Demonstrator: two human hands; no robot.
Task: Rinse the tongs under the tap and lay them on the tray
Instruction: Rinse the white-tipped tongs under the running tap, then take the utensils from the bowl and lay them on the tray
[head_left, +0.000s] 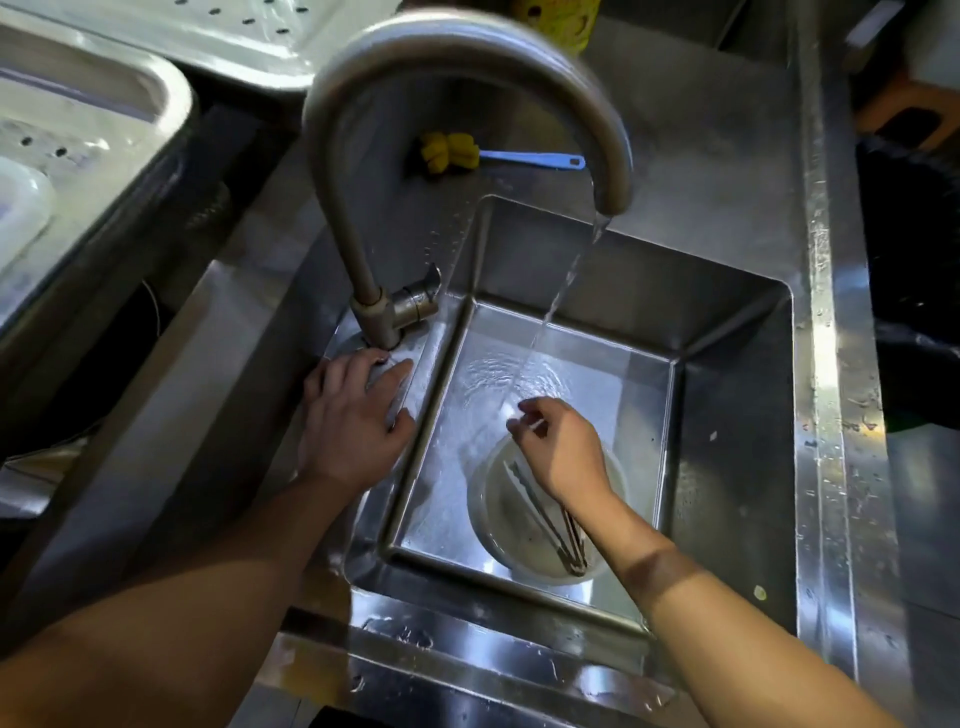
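Note:
Thin dark metal tongs lean inside a round white tub on the floor of the steel sink. Water runs from the curved tap and lands on the fingertips of my right hand, which hovers just above the tub. Its fingers are drawn together and I see nothing held in them. My left hand lies flat on the sink's left rim by the tap's base, fingers apart. A perforated steel tray sits at the far left.
A yellow brush with a blue handle lies on the counter behind the sink. A second perforated tray is at the top left. A dark bin stands to the right of the counter edge.

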